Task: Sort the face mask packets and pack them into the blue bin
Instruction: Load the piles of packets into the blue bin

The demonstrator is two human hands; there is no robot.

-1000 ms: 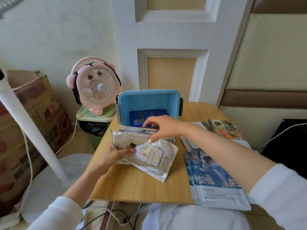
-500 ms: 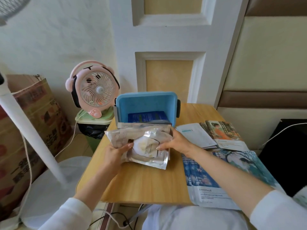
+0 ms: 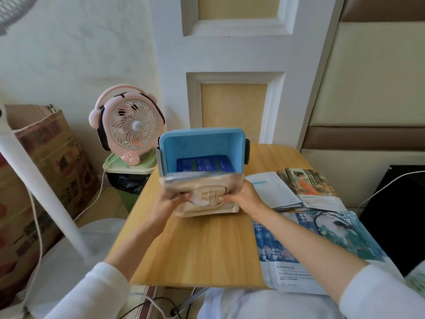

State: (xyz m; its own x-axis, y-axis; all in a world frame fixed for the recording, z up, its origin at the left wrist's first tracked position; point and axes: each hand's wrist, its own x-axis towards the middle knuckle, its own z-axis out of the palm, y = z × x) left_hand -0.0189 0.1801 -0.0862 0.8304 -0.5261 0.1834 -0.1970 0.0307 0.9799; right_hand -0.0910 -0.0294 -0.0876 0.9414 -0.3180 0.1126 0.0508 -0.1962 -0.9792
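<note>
Gripping a stack of silver packets (image 3: 202,194) from both sides, the left hand (image 3: 171,202) and right hand (image 3: 243,196) close their fingers on it. The stack stands on the wooden surface (image 3: 207,249), directly before the blue bin (image 3: 201,143).

Daylit white panelled wall (image 3: 230,54), wooden table (image 3: 207,245)

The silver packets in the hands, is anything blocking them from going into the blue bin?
Nothing visible does. The silver packets sit right at the blue bin opening; only a dark blue packet lies inside, at the back.
</note>
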